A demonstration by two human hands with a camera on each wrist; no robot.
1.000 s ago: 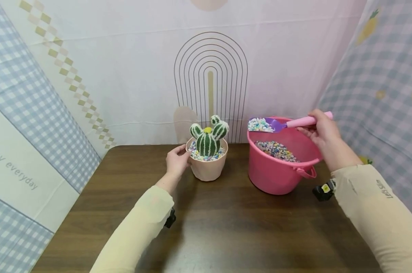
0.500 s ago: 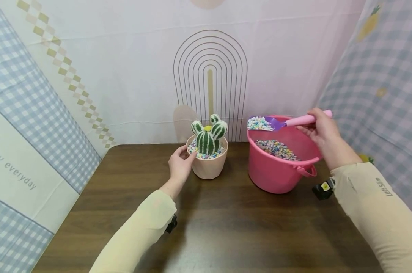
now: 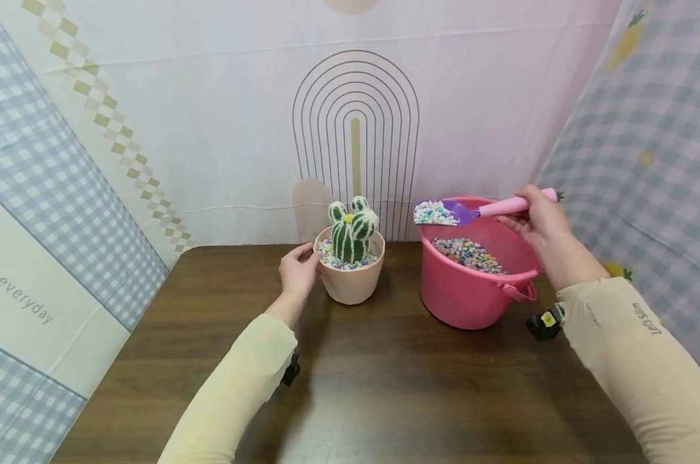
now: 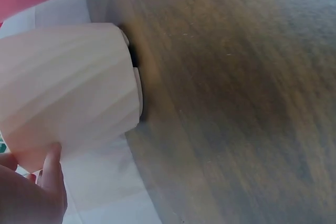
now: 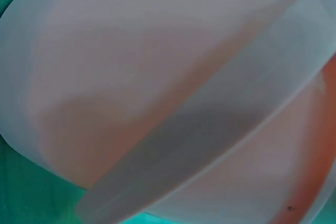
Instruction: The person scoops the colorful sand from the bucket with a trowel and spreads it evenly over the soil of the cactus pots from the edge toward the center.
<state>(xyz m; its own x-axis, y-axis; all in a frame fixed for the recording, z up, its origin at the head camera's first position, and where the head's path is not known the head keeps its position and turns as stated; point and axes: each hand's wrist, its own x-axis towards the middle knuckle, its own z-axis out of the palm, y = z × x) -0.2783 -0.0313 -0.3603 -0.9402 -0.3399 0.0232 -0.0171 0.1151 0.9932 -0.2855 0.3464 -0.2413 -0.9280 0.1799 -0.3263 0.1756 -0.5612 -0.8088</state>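
A knitted-looking green cactus (image 3: 350, 243) with white stripes and a yellow tuft stands in a beige flowerpot (image 3: 350, 287), among small coloured pebbles. My left hand (image 3: 300, 269) pinches the pot's left rim. In the left wrist view the thumb (image 4: 54, 169) lies against the pot's outer wall (image 4: 73, 87). My right hand (image 3: 543, 222) grips the pink handle of a purple trowel (image 3: 465, 211). White and pastel pebbles (image 3: 436, 212) lie on its blade, over the left rim of a pink bucket (image 3: 460, 296). More mixed pebbles (image 3: 468, 254) are inside the bucket.
The pot and bucket stand apart on a dark wooden table (image 3: 361, 386), near its back edge. Printed cloth (image 3: 240, 142) hangs behind and at both sides. The bucket's handle (image 5: 210, 119) crosses the right wrist view, which is oddly tinted.
The pot and cactus have turned clockwise as seen from above, while my left hand shifted its hold along the rim. The loaded trowel has moved slightly left.
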